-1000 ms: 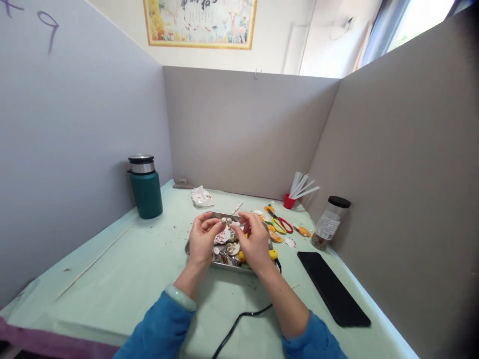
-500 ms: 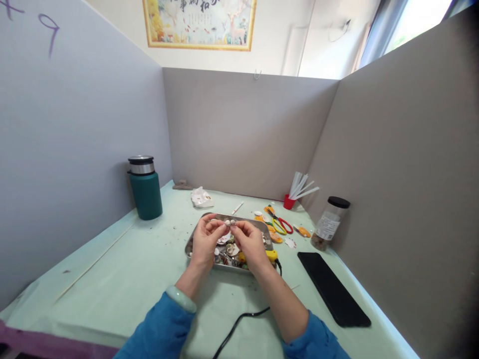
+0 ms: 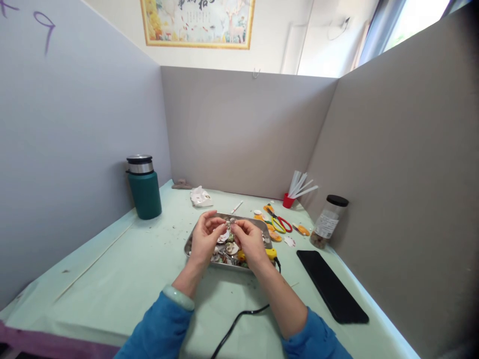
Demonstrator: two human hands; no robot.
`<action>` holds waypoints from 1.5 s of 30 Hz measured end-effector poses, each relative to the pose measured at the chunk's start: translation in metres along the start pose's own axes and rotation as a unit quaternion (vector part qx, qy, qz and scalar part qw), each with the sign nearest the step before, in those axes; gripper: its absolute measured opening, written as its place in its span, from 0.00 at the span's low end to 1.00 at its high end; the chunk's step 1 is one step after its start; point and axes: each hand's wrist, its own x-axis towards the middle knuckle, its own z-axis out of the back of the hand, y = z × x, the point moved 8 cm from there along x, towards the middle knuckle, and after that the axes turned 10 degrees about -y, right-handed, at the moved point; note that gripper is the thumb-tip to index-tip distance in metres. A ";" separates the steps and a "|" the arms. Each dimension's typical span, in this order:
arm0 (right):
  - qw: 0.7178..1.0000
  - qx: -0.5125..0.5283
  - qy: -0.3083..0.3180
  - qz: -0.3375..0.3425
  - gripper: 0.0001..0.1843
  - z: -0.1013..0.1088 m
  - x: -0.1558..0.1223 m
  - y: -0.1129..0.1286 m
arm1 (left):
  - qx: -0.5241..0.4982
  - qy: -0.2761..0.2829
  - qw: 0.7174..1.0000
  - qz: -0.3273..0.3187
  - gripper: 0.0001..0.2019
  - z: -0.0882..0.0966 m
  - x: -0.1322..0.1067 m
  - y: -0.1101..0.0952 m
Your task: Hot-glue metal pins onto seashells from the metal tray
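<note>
My right hand (image 3: 251,243) pinches a small, pale, rounded piece like a shell (image 3: 233,221) between thumb and fingertips, above the metal tray. My left hand (image 3: 205,238) is close beside it, its thumb and fingers slightly apart, with the fingertips near the piece. Whether they touch it is hard to see. Under both hands is the shallow metal tray (image 3: 223,266), holding several shells (image 3: 232,248) and other small bits. A yellow-handled tool (image 3: 271,254) with a black cord (image 3: 245,313) rests at the tray's right side, partly behind my right hand.
Scissors (image 3: 279,223) lie among orange and white pieces right of the tray. Beyond are a red cup (image 3: 288,201) of white sticks and a black-lidded jar (image 3: 326,224). A black phone-like slab (image 3: 331,286) lies at right, a green bottle (image 3: 144,192) stands left, and grey panels (image 3: 247,129) enclose the table.
My left fingers have parted slightly from the small pieces held between my fingertips. My right hand keeps its pinch. The view has shifted slightly.
</note>
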 end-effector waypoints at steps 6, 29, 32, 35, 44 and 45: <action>1.000 -0.021 -0.003 0.009 0.10 -0.002 -0.003 0.007 | -0.022 0.001 0.999 0.049 0.23 0.002 0.002 0.010; 0.811 -0.535 0.227 0.067 0.14 -0.081 -0.006 -0.004 | -0.073 -0.142 0.987 0.021 0.23 0.040 0.019 -0.018; 0.791 -0.564 0.223 0.083 0.14 -0.079 -0.002 -0.001 | -0.078 -0.155 0.985 0.017 0.23 0.042 0.020 -0.018; 0.774 -0.580 0.232 0.103 0.14 -0.075 -0.002 0.003 | -0.080 -0.161 0.984 0.016 0.22 0.044 0.021 -0.017; 0.745 -0.588 0.284 0.137 0.14 -0.105 -0.015 -0.005 | -0.069 -0.164 0.984 0.019 0.22 0.045 0.021 -0.018; 0.748 -0.585 0.281 0.142 0.14 -0.105 -0.014 -0.004 | -0.068 -0.162 0.984 0.019 0.22 0.045 0.021 -0.017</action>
